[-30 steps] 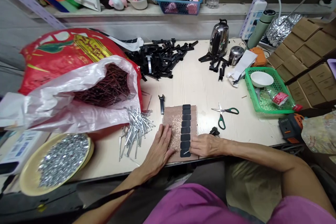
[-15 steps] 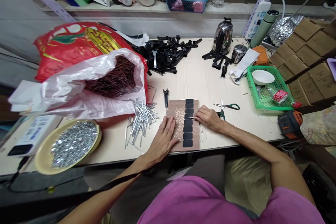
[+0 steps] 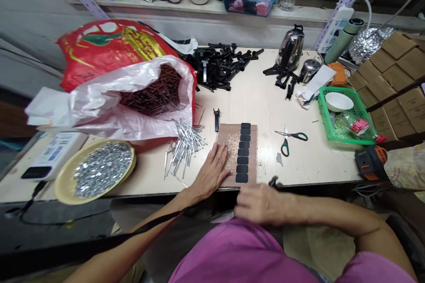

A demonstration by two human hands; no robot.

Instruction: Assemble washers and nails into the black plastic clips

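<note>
A brown board [image 3: 232, 141] lies at the table's front edge with a column of several black pads [image 3: 244, 152] on it. My left hand [image 3: 212, 171] rests flat on the board's left part, fingers stretched out. My right hand [image 3: 257, 203] is below the table's front edge, over my lap, blurred by motion; its fingers look curled and I cannot see what, if anything, is in them. A small black part [image 3: 274, 181] sits at the table edge just above it.
Silver pins [image 3: 184, 148] lie left of the board, near a yellow dish of metal bits [image 3: 99, 170] and a plastic bag of dark rods [image 3: 151, 90]. Green-handled scissors [image 3: 288, 139], a green basket [image 3: 347, 117], black clips [image 3: 222, 64] and a kettle [image 3: 290, 46] stand further back.
My right hand has drawn back from the black pads, off the board and down below the table edge. My left hand stays on the board. The view shifted a little.
</note>
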